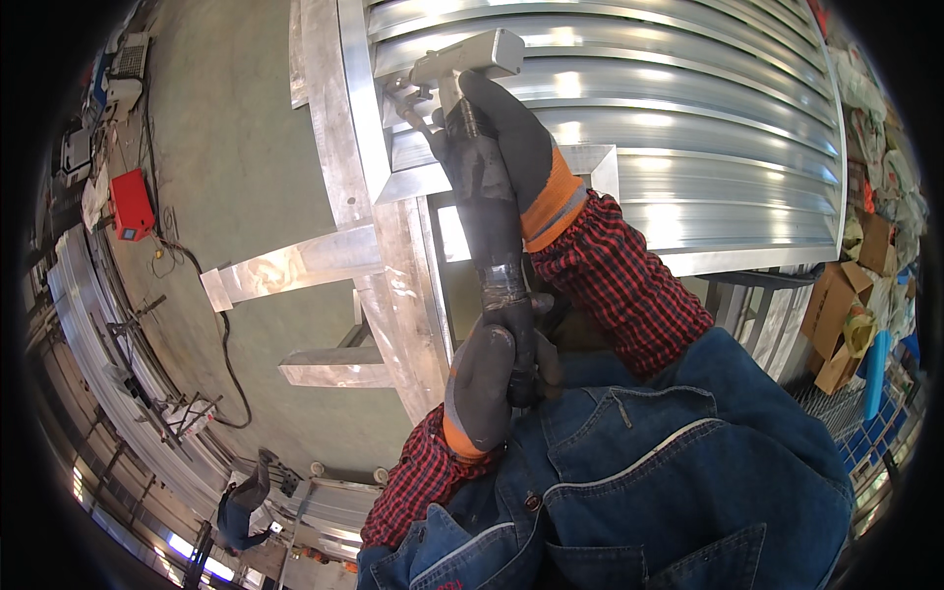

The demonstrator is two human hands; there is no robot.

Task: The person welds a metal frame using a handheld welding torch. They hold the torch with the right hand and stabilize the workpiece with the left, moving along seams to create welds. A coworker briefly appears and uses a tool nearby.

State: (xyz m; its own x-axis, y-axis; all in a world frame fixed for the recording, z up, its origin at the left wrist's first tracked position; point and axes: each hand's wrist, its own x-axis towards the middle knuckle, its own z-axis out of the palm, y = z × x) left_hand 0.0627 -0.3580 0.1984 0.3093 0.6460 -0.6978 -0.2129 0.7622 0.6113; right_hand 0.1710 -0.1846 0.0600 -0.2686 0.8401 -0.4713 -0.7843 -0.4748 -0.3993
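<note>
A long black-taped hand tool with a light grey block-shaped metal head slants up from my lap in front of me. My right hand, in a dark grey glove with an orange cuff, wraps round its upper part just below the head. Lower down, my left hand, gloved alike, is closed round the tool's rear end near my body. Beneath the head lies the framed corner of a shiny slatted metal panel. A small fitting juts from the head's left side; its tip is partly hidden.
Bare metal beams form a rack under the panel. On the floor at left stands a red box with a black cable. Long metal profiles lie farther left. Cardboard is piled at right. Another person bends at lower left.
</note>
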